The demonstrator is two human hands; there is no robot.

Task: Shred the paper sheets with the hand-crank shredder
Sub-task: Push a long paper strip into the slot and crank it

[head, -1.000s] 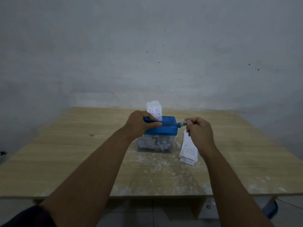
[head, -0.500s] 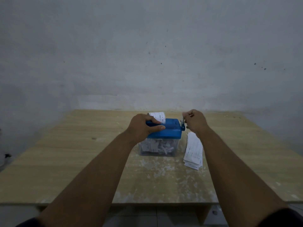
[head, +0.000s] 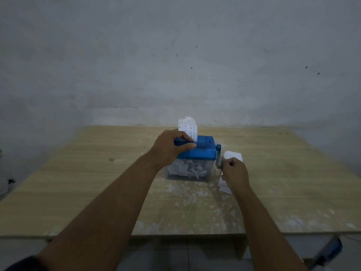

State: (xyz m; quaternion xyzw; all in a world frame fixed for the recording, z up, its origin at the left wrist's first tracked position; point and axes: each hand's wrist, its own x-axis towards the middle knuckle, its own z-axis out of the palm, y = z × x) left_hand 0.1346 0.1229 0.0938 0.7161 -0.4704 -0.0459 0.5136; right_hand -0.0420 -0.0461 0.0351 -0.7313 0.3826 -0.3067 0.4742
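Blue plastic catches us first: the shredder stands near the middle of the wooden table, its blue top seated on a clear bin that holds a heap of white shreds; our left hand is clamped over the left end of that top, fingers curled over the far edge, thumb along the near edge; a printed paper sheet stands upright out of the slot, just beside those fingers; on the right side the crank points downward, and our right hand is curled round its lower end, gripping it; the stack of paper sheets lies flat on the table just beside the bin, partly hidden by that hand and wrist; white flecks are scattered over the wood in front of the shredder; low at the right edge we catch something blue, too blurred to name.
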